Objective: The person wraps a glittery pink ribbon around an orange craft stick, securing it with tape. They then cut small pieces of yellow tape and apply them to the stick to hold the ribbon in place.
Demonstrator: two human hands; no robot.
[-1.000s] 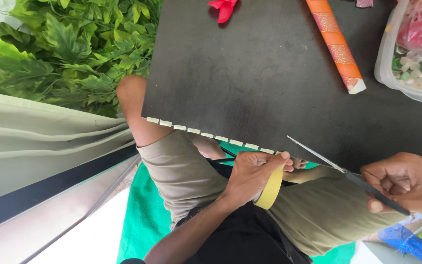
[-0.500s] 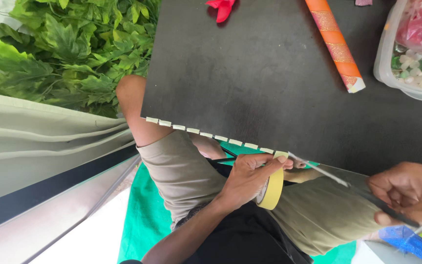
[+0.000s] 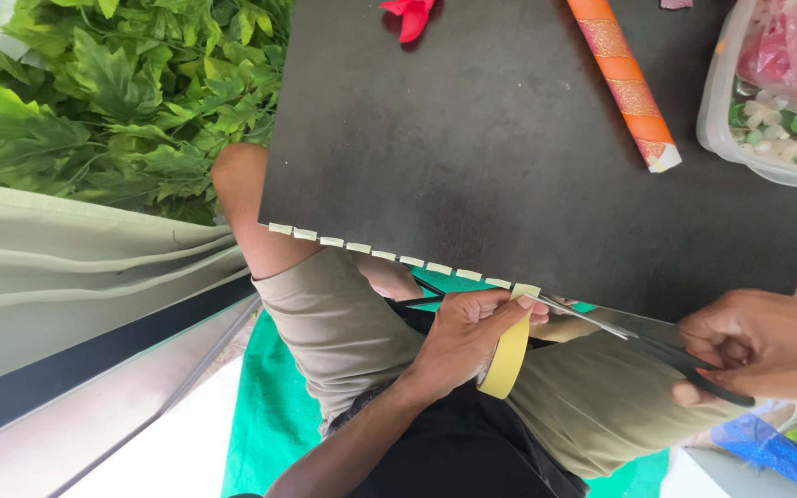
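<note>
Change: since the earlier frames your right hand (image 3: 758, 346) has moved the scissors (image 3: 638, 334) in; the blade tips now meet the tape end at the board's edge, just beside your left thumb.
Left hand: your left hand (image 3: 468, 337) grips the tape roll (image 3: 506, 355), fingers curled narrow around it and the thumb pressing the free end onto the board's near edge.
Right hand: fingers closed around the dark scissor handles; you cannot tell how far the blades stand apart.
Tape location: the pale yellow roll hangs below the board's edge, over your lap.
Surface: a matt black board (image 3: 491, 157), flat and faintly grained, resting across your knees.
Edge strips: a row of short pale tape pieces (image 3: 375, 253) stuck along the near edge, evenly spaced, ending at the thumb.
Surroundings: green leafy foliage (image 3: 113, 92) on the left, a pale curtain (image 3: 57, 267) below it, and a green cloth (image 3: 269, 415) under your legs.
Items on board: an orange tube with glittered bands (image 3: 624, 88) lies slanted at the far right; a red piece (image 3: 412, 14) lies at the top edge.
Container: a clear plastic tub (image 3: 726, 120) at the right edge, holding pink and green pieces.
</note>
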